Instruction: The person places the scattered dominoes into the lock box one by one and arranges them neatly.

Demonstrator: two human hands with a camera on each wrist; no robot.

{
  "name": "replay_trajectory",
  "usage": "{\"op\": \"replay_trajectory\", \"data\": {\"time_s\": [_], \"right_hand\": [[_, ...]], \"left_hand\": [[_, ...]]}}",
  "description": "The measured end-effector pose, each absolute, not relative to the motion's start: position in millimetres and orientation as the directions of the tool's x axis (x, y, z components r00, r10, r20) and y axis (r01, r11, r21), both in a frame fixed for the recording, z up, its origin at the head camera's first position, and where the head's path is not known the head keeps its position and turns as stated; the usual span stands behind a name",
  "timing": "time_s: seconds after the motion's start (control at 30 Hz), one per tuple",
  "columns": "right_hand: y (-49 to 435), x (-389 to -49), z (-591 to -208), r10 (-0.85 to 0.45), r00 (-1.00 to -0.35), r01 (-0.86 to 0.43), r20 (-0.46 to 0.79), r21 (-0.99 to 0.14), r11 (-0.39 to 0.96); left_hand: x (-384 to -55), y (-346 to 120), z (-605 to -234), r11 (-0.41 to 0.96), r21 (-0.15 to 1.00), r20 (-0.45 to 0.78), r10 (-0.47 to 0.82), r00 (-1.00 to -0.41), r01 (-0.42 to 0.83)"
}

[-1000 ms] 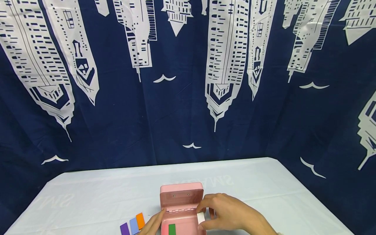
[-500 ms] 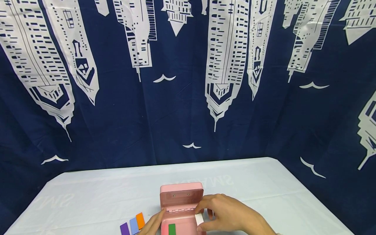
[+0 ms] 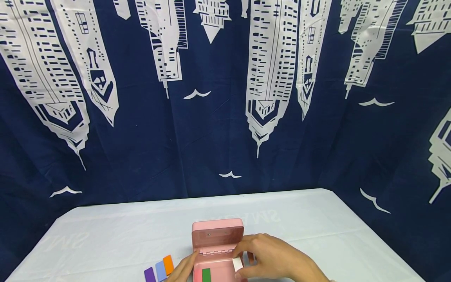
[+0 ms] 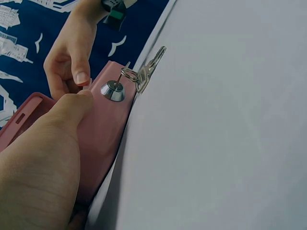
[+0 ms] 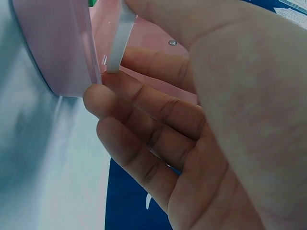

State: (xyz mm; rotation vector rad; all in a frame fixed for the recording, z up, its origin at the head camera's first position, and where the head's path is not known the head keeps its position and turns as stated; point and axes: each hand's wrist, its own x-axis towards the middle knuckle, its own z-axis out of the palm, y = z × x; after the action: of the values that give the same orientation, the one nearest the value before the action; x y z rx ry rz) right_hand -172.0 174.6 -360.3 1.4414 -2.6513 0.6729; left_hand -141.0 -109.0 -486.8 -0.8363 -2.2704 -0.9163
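Note:
A pink metal cash box (image 3: 218,229) stands with its lid up at the table's near edge. Inside it, a green block (image 3: 206,275) lies beside a pink-red one (image 3: 199,275) at the left. My right hand (image 3: 273,256) pinches a thin white block (image 3: 237,264) between thumb and fingers at the box's right side; the right wrist view shows the white block (image 5: 121,40) on edge. My left hand (image 3: 183,269) holds the box's left side, and in the left wrist view its thumb lies over the front rim. Keys (image 4: 144,76) hang from the front lock (image 4: 112,90).
Left of the box, an orange block (image 3: 168,265), a light blue block (image 3: 161,271) and a purple block (image 3: 149,275) lie in a slanted row on the white-covered table (image 3: 116,231). A navy curtain (image 3: 208,137) with white building prints hangs behind.
The white block in my right hand has shifted slightly left and down into the box, its fingers moving with it. My left hand and the box have stayed put.

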Motion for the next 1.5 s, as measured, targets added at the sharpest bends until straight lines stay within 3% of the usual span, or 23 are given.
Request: {"op": "replay_trajectory", "data": {"time_s": [0.4, 0.67, 1.23, 1.5], "right_hand": [[172.0, -171.7, -363.3, -0.788, -0.581, -0.789, 0.205, -0.380, 0.483], [166.7, -169.8, -366.0, -0.799, -0.558, -0.813, 0.226, -0.340, 0.472], [160.6, -164.8, -366.3, -0.775, -0.596, -0.784, 0.211, -0.363, 0.504], [158.6, -165.7, -368.8, -0.787, -0.566, -0.812, 0.245, -0.332, 0.480]], "left_hand": [[-141.8, -107.9, -486.1, 0.564, 0.410, 0.666, 0.352, -0.658, 0.717], [-141.0, -108.4, -485.9, 0.563, 0.417, 0.658, 0.355, -0.664, 0.714], [-139.1, -108.9, -483.4, 0.588, 0.415, 0.630, 0.365, -0.686, 0.694], [-139.7, -108.7, -485.1, 0.580, 0.418, 0.654, 0.342, -0.674, 0.700]]}}
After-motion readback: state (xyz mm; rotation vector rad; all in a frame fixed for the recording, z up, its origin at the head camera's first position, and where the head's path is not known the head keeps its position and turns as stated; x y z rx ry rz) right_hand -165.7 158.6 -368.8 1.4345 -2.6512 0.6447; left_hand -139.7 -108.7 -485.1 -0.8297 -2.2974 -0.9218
